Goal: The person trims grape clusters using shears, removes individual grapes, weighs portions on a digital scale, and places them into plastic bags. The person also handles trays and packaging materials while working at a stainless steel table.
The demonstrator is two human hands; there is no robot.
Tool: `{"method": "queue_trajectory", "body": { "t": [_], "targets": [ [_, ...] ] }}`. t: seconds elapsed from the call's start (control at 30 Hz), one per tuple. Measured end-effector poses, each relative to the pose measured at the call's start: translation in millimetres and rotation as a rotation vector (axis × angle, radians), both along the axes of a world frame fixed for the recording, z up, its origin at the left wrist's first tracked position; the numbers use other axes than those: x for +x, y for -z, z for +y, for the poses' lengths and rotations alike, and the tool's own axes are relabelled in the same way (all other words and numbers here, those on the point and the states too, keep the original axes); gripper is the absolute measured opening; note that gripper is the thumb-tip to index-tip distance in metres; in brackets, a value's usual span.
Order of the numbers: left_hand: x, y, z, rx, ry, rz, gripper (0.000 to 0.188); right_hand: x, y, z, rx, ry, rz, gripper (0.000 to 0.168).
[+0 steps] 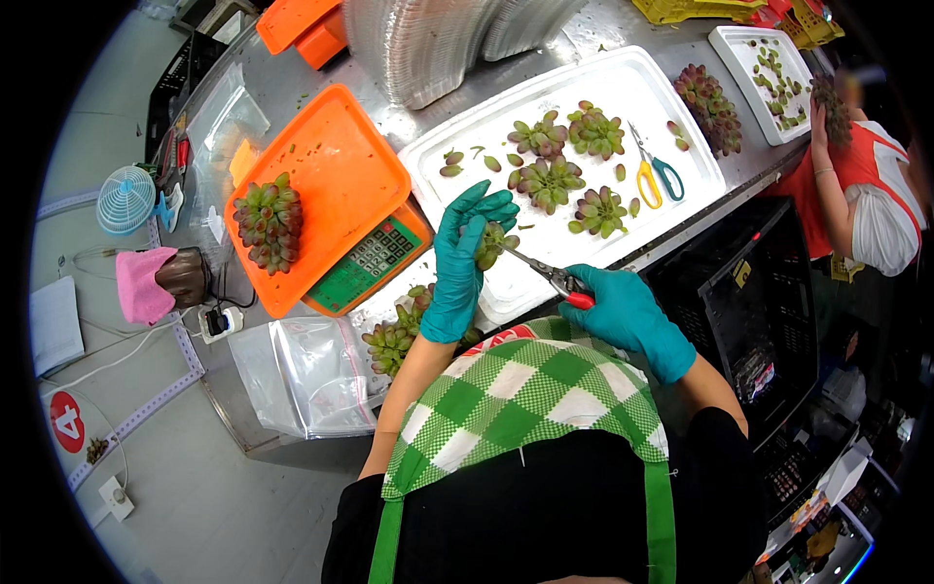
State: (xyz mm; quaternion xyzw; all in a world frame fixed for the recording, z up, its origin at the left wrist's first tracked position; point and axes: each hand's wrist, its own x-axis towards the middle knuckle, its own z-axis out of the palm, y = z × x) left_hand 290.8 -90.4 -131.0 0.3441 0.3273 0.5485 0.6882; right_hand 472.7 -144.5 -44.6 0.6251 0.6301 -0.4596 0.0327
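My gloved left hand [454, 274] holds a small green succulent rosette [490, 247] in its fingers, above the near left part of a white foam tray [613, 95]. In my gloved right hand [633, 312] are red-handled pruning snips [543, 270], their blades pointing left with the tips at the rosette. Whether the tips touch its stem is too small to tell. Several cut succulent rosettes [549, 182] and loose leaves [492, 163] lie on the tray. Beside them rest scissors [649, 182] with one yellow and one teal handle loop.
Left of the tray stands an orange digital scale [336, 153] bearing a succulent cluster [268, 223]. More succulents [390, 343] and plastic bags [306, 376] lie by my left forearm. Stacked clear plastic trays [416, 44] stand behind. A co-worker [861, 197] holds a succulent at right, near black crates [759, 292].
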Motion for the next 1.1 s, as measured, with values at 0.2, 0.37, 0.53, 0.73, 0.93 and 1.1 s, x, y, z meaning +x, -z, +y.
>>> {"method": "queue_trajectory", "body": {
  "t": [0.2, 0.37, 0.53, 0.73, 0.93, 1.1],
  "targets": [
    [0.2, 8.7, -3.0, -0.048, 0.036, -0.027, 0.033, 3.1, 10.8, -2.9, -0.011, -0.021, -0.052, 0.043],
    [4.2, 15.2, -4.8, -0.134, 0.040, -0.084, 0.033, 4.0, 25.1, -6.8, 0.042, -0.014, -0.077, 0.043],
    [7.7, 15.6, -4.1, -0.219, 0.079, -0.059, 0.040, 4.7, 26.2, -5.1, 0.050, 0.034, -0.091, 0.042],
    [8.8, 27.9, -9.2, -0.389, 0.211, -0.297, 0.041, 8.6, 32.4, -4.2, 0.164, 0.057, -0.167, 0.039],
    [3.9, 56.7, -14.8, -0.585, 0.209, -0.555, 0.044, 12.3, 31.6, -1.1, 0.143, 0.081, -0.140, 0.038],
    [4.1, 49.1, -14.8, -0.493, 0.181, -0.414, 0.047, 14.7, 22.8, 1.9, 0.082, -0.074, -0.142, 0.038]
  ]
}}
